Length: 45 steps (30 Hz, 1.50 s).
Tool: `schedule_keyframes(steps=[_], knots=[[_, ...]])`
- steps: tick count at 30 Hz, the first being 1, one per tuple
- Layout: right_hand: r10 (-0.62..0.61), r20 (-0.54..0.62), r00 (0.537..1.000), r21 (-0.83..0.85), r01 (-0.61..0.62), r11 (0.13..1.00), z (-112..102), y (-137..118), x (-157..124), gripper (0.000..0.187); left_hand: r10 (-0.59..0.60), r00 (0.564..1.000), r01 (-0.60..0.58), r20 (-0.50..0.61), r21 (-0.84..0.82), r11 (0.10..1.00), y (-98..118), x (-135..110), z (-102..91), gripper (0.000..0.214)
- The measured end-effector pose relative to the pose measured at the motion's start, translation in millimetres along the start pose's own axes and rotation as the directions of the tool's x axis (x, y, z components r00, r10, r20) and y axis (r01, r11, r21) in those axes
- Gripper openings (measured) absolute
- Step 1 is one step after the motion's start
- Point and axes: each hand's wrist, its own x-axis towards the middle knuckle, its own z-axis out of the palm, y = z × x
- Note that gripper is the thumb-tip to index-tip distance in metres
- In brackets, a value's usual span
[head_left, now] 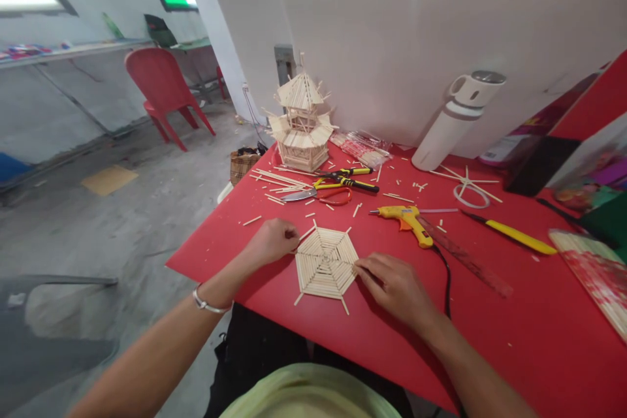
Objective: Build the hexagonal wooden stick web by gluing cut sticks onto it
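Note:
A flat hexagon made of thin wooden sticks (326,263) lies on the red table (514,333) in front of me. My left hand (272,241) rests at its upper left edge, fingers curled in a pinch on a thin stick that juts from the hexagon. My right hand (392,285) lies at its right edge, fingertips pressed together against the sticks. A yellow glue gun (408,221) lies just beyond the right hand, its black cord running past my wrist.
A stick-built pagoda model (300,123) stands at the table's far left. Yellow-handled pliers (349,177), scissors (313,194), loose sticks, a yellow knife (514,233), a white bottle (455,119) and a white board (441,59) lie beyond. A red chair (164,91) stands on the floor at left.

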Motion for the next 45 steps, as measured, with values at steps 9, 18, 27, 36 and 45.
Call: schedule_keyframes(steps=[9, 18, 27, 36, 45], knots=[[-0.047, -0.089, 0.995, 0.043, 0.051, 0.998, 5.7, 3.3, 0.1, 0.019, -0.047, 0.994, 0.059, -0.096, 0.129, 0.990, -5.8, -15.1, -3.1, 0.020], [-0.080, -0.095, 0.992, 0.089, 0.088, 0.992, 9.8, 1.5, -2.9, 0.013, 0.100, 0.949, -0.104, -0.298, 0.002, 0.995, -9.4, -26.8, 4.6, 0.025], [-0.086, -0.117, 0.989, 0.015, 0.089, 0.996, 7.3, 6.7, -2.7, 0.014, -0.097, 0.891, -0.076, -0.444, -0.357, 0.931, -29.2, -44.0, 21.0, 0.037], [0.529, -0.207, 0.823, -0.535, -0.548, 0.643, -50.2, 63.8, 5.4, 0.036, -0.216, 0.920, -0.031, -0.328, -0.608, 0.793, -27.1, -56.3, 18.4, 0.027], [0.797, 0.046, 0.603, -0.416, -0.713, 0.564, -53.6, 97.6, 17.5, 0.058, -0.268, 0.963, 0.188, -0.031, -0.634, 0.750, -23.5, -66.0, 21.4, 0.028]])
